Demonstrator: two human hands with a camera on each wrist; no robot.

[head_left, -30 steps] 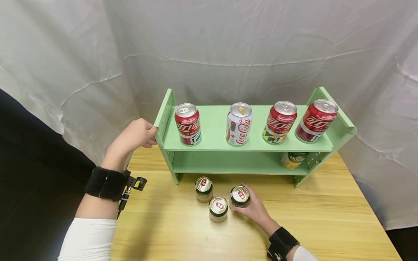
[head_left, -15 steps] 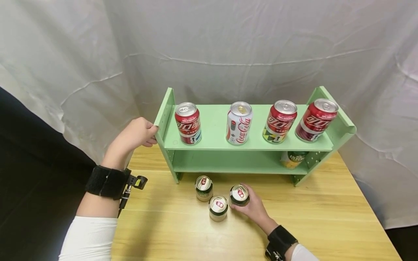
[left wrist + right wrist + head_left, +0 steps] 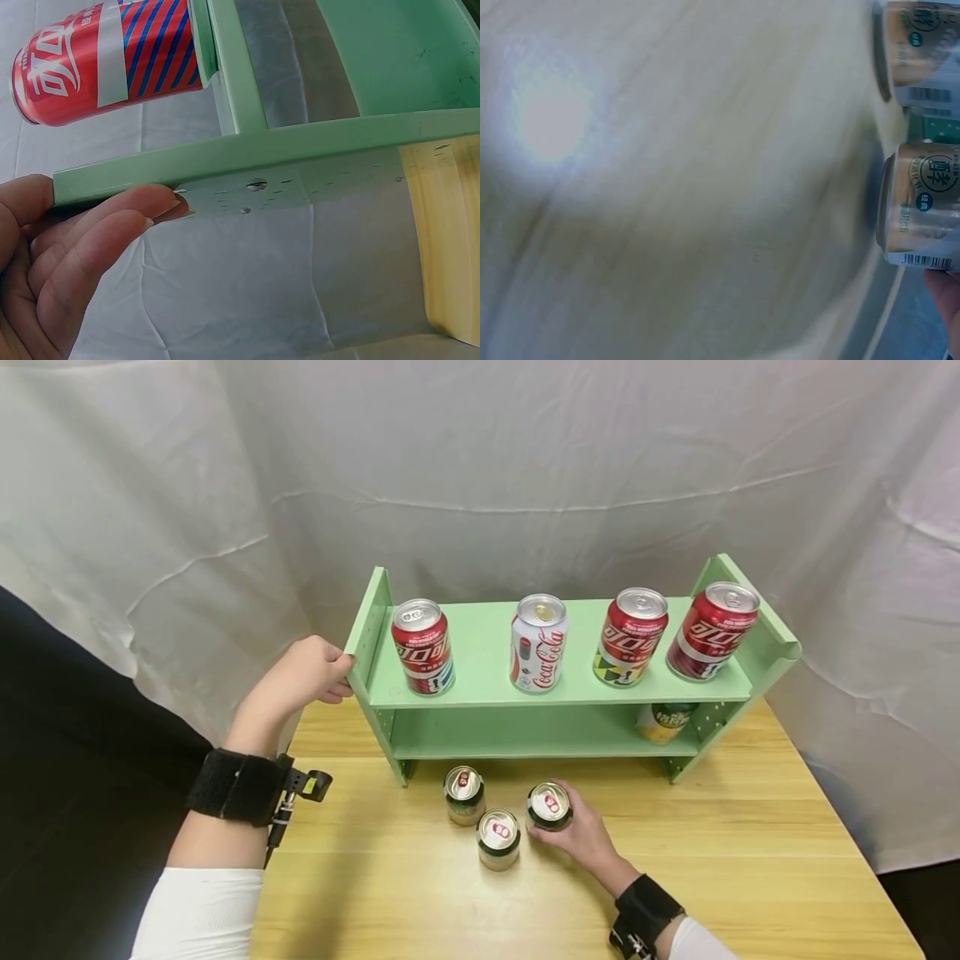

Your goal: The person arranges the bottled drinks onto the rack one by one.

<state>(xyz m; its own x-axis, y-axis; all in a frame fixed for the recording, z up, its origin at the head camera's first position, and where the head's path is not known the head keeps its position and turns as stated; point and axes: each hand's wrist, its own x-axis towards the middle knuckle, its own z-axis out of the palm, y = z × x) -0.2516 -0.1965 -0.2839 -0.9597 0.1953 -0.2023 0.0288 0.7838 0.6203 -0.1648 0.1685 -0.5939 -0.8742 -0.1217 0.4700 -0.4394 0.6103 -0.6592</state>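
Observation:
My left hand [image 3: 306, 672] pinches the left side panel [image 3: 247, 154] of a green two-tier shelf [image 3: 480, 652], its fingers on the panel's outer face in the left wrist view. In front of the shelf, my right hand [image 3: 588, 835] grips a short can [image 3: 549, 806] with a gold lid, a red tab and a dark green band. Two matching cans stand to its left: a rear one [image 3: 463, 793] close to the shelf and a nearer one [image 3: 498, 839]. In the right wrist view, a fingertip [image 3: 943, 296] shows at the lower of two gold-and-silver cans [image 3: 924, 206].
Along the upper tier stand a red cola can [image 3: 423, 647], a white Coca-Cola can [image 3: 538, 643] and two more red cans, the right one [image 3: 712, 631] by the end panel. A green-and-yellow can [image 3: 666, 722] sits partly hidden below. Grey cloth [image 3: 525, 460] hangs behind the wooden table [image 3: 750, 860].
The head view has shifted slightly, so the shelf appears a little further left. Both hands keep their holds, and the cans stay in the same arrangement.

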